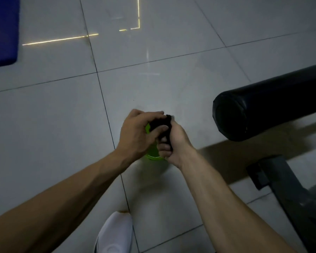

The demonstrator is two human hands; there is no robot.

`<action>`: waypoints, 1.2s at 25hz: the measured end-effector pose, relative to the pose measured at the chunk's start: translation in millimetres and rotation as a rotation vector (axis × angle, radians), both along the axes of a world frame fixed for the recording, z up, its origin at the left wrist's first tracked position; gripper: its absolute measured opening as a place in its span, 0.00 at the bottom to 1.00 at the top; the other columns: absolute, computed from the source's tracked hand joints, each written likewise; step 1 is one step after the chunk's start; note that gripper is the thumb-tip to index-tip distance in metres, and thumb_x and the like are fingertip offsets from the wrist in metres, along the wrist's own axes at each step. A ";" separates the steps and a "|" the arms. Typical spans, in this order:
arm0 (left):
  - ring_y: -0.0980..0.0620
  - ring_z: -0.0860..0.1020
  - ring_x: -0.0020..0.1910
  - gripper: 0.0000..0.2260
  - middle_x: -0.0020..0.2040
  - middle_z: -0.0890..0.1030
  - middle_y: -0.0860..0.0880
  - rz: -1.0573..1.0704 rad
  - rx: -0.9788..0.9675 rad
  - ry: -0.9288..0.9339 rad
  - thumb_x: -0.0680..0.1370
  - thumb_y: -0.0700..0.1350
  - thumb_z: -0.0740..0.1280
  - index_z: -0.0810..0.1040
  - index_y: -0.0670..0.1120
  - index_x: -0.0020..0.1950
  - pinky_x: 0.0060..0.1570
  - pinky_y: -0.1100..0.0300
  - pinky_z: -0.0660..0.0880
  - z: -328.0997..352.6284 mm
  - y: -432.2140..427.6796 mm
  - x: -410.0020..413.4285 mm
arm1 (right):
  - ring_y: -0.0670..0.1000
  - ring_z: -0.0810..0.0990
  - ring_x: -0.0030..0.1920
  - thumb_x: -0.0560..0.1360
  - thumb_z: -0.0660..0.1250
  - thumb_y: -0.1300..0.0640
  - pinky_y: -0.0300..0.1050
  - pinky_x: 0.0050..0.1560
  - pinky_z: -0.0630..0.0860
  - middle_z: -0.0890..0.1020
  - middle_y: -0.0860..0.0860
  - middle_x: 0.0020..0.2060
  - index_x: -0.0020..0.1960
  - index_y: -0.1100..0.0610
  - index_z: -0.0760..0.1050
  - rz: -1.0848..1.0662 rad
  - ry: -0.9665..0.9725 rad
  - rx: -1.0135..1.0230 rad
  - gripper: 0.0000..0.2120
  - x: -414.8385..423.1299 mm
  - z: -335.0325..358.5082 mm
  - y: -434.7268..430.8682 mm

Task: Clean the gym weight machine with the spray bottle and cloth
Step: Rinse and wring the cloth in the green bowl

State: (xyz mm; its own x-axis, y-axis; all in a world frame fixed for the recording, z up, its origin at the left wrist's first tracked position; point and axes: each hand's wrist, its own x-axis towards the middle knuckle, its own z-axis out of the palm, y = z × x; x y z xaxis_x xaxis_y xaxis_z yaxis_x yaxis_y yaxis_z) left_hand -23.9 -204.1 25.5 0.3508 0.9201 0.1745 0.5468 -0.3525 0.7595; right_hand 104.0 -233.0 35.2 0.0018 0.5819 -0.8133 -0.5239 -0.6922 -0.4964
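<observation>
Both hands meet over the middle of the floor [44, 125], just left of the machine's black padded roller [263, 110]. The left hand [140, 132] has its fingers and thumb curled over the top of the green bottle [151, 152], of which only the lower body and a sliver by the palm show. The right hand [173, 143] is closed round something black, which I take for the cloth [161, 123], bunched against the bottle's head. Whether part of that dark mass is the spray trigger I cannot tell. I also cannot tell if the bottle stands on the tiles or is held just above them.

The frame [285, 189] of the machine sits at the floor's right edge, below the roller. A blue mat [2, 30] lies at the top left corner and a white shoe [115, 232] at the bottom edge.

As for progress, the task looks barely begun. The tools are in hand, but neither touches the machine, and no wet patch or wipe mark shows on the roller. Spraying and wiping appear to be all still ahead.
</observation>
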 end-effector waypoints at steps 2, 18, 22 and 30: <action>0.55 0.77 0.56 0.15 0.51 0.82 0.57 -0.050 -0.125 0.040 0.72 0.56 0.77 0.85 0.55 0.57 0.58 0.49 0.76 2.0 15.5 -3.4 | 0.47 0.55 0.25 0.78 0.49 0.24 0.40 0.24 0.51 0.60 0.49 0.28 0.27 0.51 0.78 0.092 -0.140 0.067 0.39 4.5 7.4 -7.2; 0.38 0.69 0.24 0.12 0.30 0.74 0.41 -0.153 0.437 0.500 0.84 0.45 0.55 0.75 0.41 0.49 0.24 0.53 0.65 10.4 37.3 12.7 | 0.64 0.77 0.60 0.88 0.46 0.50 0.54 0.57 0.71 0.81 0.64 0.59 0.61 0.62 0.75 0.353 -1.050 0.325 0.23 -3.0 14.6 24.3; 0.39 0.66 0.31 0.09 0.34 0.66 0.43 -0.232 0.251 0.651 0.82 0.44 0.54 0.69 0.40 0.50 0.29 0.49 0.63 -6.8 47.3 4.7 | 0.65 0.76 0.58 0.86 0.48 0.61 0.50 0.47 0.62 0.77 0.64 0.58 0.64 0.63 0.69 0.627 -1.366 0.330 0.15 -6.6 -9.3 22.5; 0.42 0.67 0.19 0.10 0.27 0.73 0.37 -0.533 -0.099 0.273 0.76 0.35 0.57 0.73 0.33 0.38 0.29 0.58 0.59 -14.6 61.7 -5.6 | 0.53 0.61 0.34 0.86 0.47 0.52 0.48 0.30 0.52 0.63 0.45 0.30 0.38 0.51 0.64 0.668 -1.581 0.326 0.19 -3.3 -22.1 32.1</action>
